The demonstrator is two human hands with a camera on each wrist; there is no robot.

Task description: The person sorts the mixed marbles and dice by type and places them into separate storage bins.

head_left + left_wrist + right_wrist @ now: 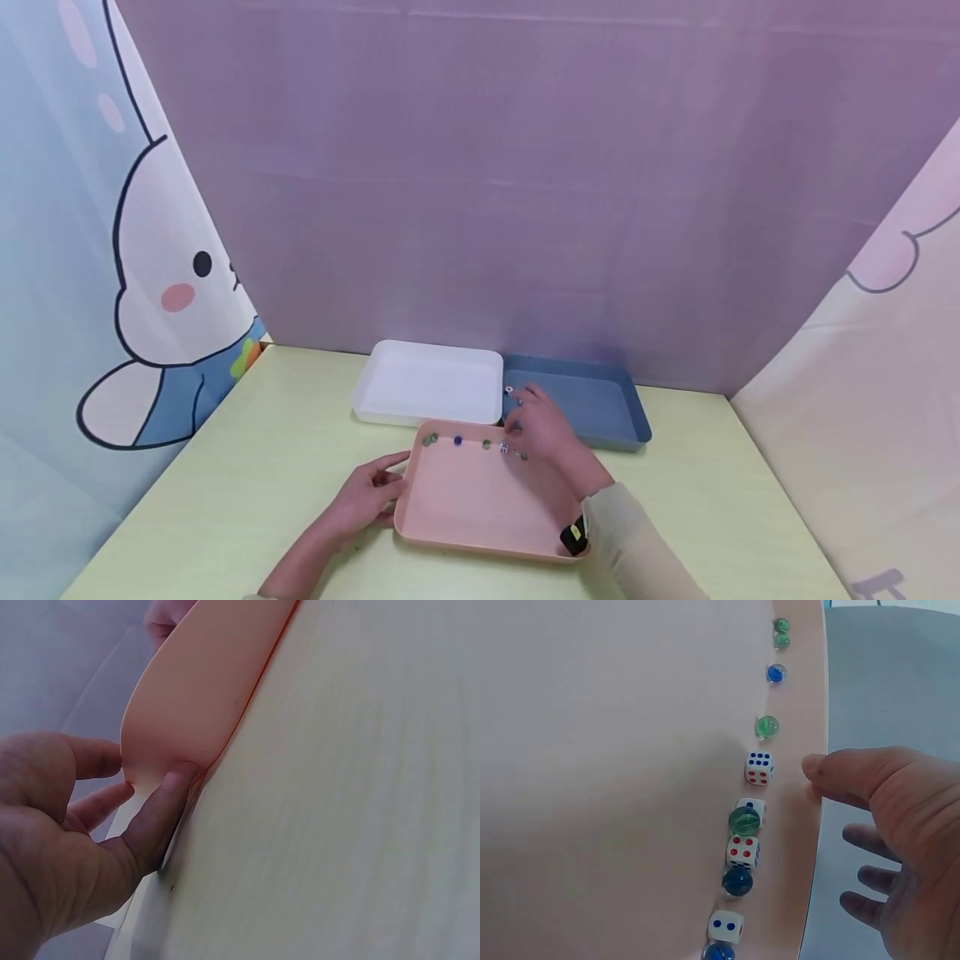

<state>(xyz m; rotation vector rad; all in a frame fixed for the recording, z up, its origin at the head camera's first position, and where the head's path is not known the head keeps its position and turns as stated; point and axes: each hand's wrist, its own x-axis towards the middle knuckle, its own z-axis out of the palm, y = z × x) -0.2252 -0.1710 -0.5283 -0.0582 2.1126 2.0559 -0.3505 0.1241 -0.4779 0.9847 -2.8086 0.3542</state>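
My left hand (367, 498) holds the left side of a pink tray (487, 525); in the left wrist view its fingers touch the tray's wall (187, 690) and rim. Over the tray's far rim is my right hand (543, 425), fingers bent and nothing visibly held in the right wrist view (900, 802). A small white die (509, 390) shows by its fingertips, at the blue tray's near left; whether it touches them I cannot tell. Along the pink tray's far side lie dice (759, 769) and glass marbles, among them a green marble (767, 727) and a blue marble (776, 673).
A white tray (435, 383) stands behind the pink one at the left, beside a blue tray (600, 404) at the right. All rest on a pale yellow table (300, 417). A purple curtain (487, 167) hangs behind.
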